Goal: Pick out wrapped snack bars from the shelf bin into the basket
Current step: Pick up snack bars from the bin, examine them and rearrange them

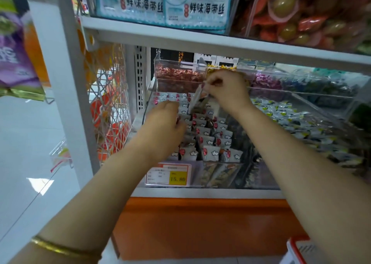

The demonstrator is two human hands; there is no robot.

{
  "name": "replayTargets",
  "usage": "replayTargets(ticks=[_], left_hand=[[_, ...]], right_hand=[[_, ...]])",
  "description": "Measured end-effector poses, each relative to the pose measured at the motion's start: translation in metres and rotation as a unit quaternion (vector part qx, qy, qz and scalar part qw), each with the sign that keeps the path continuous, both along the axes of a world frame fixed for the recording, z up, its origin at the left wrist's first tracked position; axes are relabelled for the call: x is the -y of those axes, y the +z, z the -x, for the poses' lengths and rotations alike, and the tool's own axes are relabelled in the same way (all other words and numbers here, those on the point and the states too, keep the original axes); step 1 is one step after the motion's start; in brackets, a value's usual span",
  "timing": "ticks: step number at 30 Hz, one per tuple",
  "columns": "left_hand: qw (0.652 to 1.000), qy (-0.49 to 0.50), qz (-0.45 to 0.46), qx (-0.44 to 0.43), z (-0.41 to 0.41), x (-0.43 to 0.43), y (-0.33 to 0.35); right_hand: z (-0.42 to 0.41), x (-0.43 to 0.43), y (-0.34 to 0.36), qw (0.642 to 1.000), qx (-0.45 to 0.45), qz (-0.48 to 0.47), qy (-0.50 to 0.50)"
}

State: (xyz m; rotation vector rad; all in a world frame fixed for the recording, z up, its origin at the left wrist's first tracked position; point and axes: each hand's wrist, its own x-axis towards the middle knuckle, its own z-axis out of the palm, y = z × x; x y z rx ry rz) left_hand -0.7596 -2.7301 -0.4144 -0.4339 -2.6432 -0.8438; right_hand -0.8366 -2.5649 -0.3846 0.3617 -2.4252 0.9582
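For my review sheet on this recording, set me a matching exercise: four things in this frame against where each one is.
Things:
1. lifted snack bar
2. price tag
3. basket
4. gold bracelet

Places:
A. worn on the left arm
B. bottom right corner of the view
C. on the front wall of the shelf bin
D. pinched in the right hand

Pairs: 1-D, 2-C, 3-B, 4-A

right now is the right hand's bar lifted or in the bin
Lifted: right hand pinches the wrapped snack bar above rows in the shelf bin.
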Motion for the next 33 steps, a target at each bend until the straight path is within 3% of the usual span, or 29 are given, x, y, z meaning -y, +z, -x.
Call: replayTargets(ticks=[4,7,9,13,18,21,26,33], left_hand=[[0.990,0.003,-0.136,0.029,-0.012,0.000,0.006],[0.962,-0.007,-0.249,0.114,-0.025,-0.001,0.005],[0.938,-0.020,-0.304,0.166,-0.033,0.000,0.003],[0.910,-0.035,-0.369,0.187,-0.044,0.003,0.001],[0.823,-0.049,-0.522,0.218,-0.045,0.002,0.002],[0.810,-0.039,-0.540,0.226,-0.044,0.000,0.001],[0.856,-0.028,-0.474,0.202,-0.044,-0.002,-0.005],[0.785,-0.133,-0.531,0.290,-0.046,-0.001,-0.001]], right_hand=[[-0.060,-0.011,-0.003,0.983,-0.061,0.175,-0.007],[-0.099,-0.013,-0.017,0.960,-0.024,0.278,0.004],[-0.118,-0.013,-0.027,0.930,0.040,0.365,0.027],[-0.137,-0.011,-0.037,0.858,0.115,0.495,0.069],[-0.146,-0.011,-0.042,0.770,0.148,0.603,0.149],[-0.147,-0.010,-0.044,0.745,0.153,0.622,0.185],[-0.146,-0.008,-0.043,0.719,0.159,0.651,0.185],[-0.141,-0.018,-0.043,0.682,0.150,0.705,0.124]])
